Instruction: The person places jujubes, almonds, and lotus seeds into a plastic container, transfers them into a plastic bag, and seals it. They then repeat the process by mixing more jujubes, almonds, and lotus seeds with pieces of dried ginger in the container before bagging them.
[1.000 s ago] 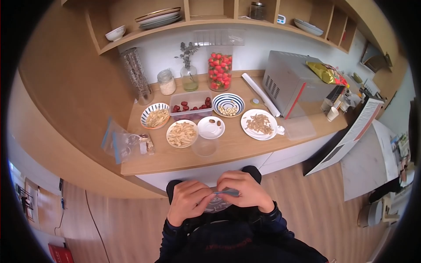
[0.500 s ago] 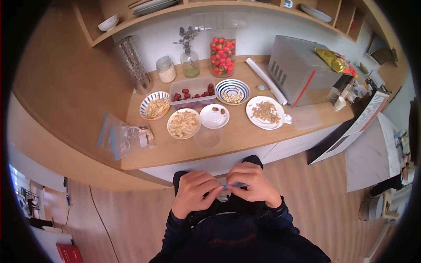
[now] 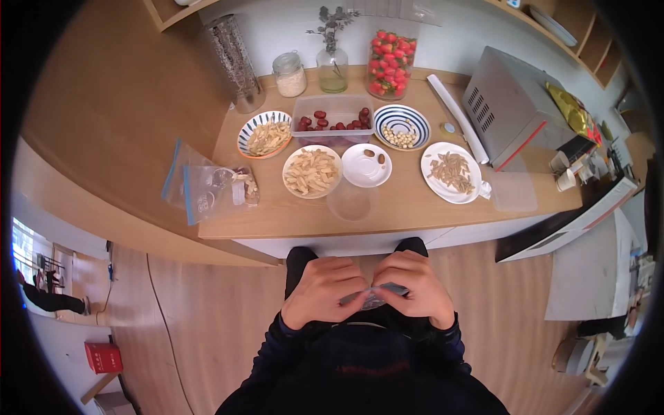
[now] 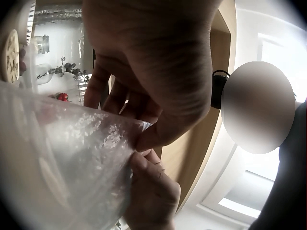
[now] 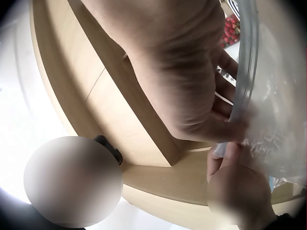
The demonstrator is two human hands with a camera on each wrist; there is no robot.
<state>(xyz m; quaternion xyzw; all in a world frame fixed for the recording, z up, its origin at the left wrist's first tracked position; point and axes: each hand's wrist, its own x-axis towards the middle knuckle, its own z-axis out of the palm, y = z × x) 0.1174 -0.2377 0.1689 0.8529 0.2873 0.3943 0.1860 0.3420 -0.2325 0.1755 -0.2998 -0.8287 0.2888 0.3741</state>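
Observation:
In the head view my left hand and right hand are close together before my body, below the counter's front edge. Between them they pinch the top edge of a clear zip bag, thumbs against bent fingers. The bag hangs down from the hands in both wrist views, crinkled and see-through. Along its mouth runs a ridged zip strip. From the head, most of the bag is hidden behind the fingers.
On the wooden counter stand bowls of pale dried pieces, a plastic box of red dates, a plate of brown slices and a strawberry container. More zip bags lie at left. A microwave stands at right.
The head view has tilted down and shifted, so the counter things appear higher and further right. Both hands still pinch the bag's top edge, with thumbs and fingertips slightly shifted along it.

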